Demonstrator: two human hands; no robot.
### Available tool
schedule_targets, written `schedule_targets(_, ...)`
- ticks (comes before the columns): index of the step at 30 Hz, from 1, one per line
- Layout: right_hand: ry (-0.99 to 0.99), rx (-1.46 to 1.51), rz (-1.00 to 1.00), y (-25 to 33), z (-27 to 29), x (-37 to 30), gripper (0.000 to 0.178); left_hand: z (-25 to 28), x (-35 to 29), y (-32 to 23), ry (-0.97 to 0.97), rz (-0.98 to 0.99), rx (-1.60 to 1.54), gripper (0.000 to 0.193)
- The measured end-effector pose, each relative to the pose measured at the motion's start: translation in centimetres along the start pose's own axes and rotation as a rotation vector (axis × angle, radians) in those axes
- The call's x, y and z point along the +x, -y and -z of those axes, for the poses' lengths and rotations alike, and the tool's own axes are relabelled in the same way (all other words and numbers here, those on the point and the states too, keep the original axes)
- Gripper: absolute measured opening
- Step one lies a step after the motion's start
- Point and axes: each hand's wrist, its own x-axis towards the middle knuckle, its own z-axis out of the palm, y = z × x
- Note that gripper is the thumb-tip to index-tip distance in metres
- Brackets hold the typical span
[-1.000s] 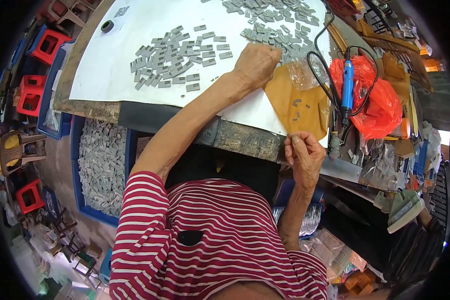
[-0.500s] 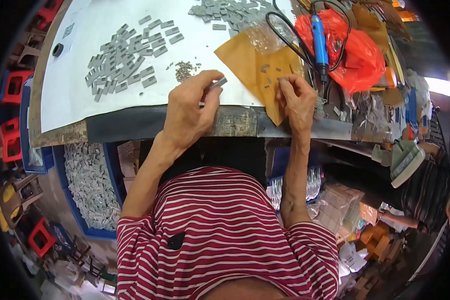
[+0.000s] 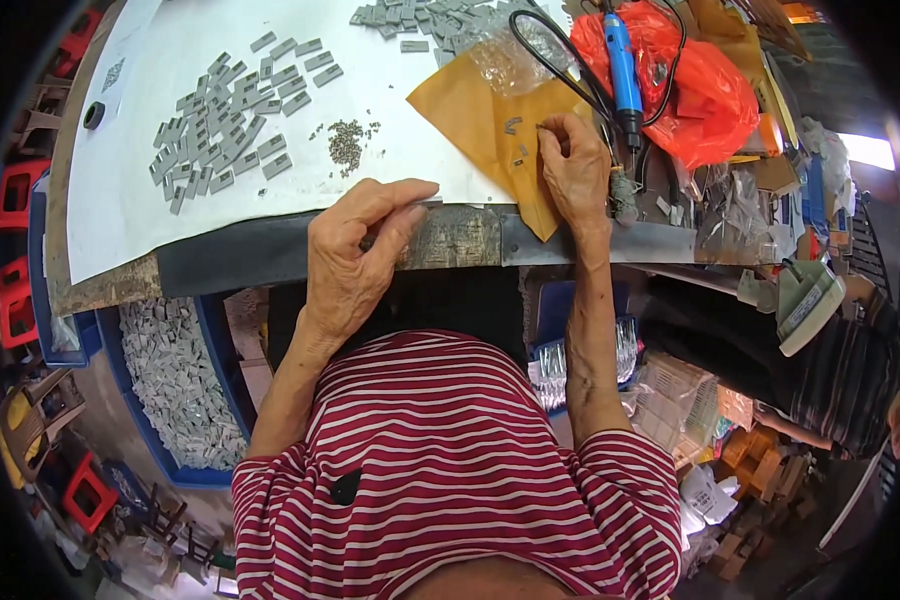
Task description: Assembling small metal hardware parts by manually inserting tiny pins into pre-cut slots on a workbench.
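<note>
Overhead, white paper (image 3: pixel 270 190) covers the worn bench (image 3: pixel 450 245); left hand (image 3: pixel 355 255) curls loosely, right hand (image 3: pixel 573 165) pinches small metal parts (image 3: pixel 520 152) on brown paper (image 3: pixel 480 120).

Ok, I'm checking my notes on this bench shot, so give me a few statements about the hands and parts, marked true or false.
1. The right hand rests on the brown paper. True.
2. The left hand grips the blue screwdriver. False: it sits at the table edge; the screwdriver lies untouched on the red bag.
3. Grey blocks lie on the white sheet. True.
4. The blue bin under the table holds red bags. False: it holds grey blocks.
</note>
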Motion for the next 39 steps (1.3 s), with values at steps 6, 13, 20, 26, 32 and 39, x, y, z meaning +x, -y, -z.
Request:
schedule_targets(6,-0.043,-0.145,0.098,0.7,-0.2,0.5,0.007,0.1,-0.4,0.4,0.058,0.021,0.029,0.017)
schedule_targets(13,-0.011,-0.072,0.090,0.0,0.1,0.4,0.007,0.3,-0.8,0.1,0.063,0.081,-0.044,0.017)
schedule_targets(20,0.113,1.042,-0.511,0.7,1.2,0.2,0.007,0.4,-0.9,0.3,0.059,0.056,-0.033,0.016)
schedule_targets(26,0.104,1.415,-0.616,0.8,1.8,-0.1,0.008,0.0,-0.7,0.2,0.060,0.002,-0.025,0.020)
schedule_targets(32,0.055,1.335,-0.532,1.5,1.4,-0.8,0.009,-0.4,-0.7,0.0,0.116,0.004,-0.018,0.022)
schedule_targets(39,-0.003,0.452,-0.241,0.5,0.7,-1.1,0.008,-0.7,-0.7,0.0,0.132,0.008,-0.025,0.019)
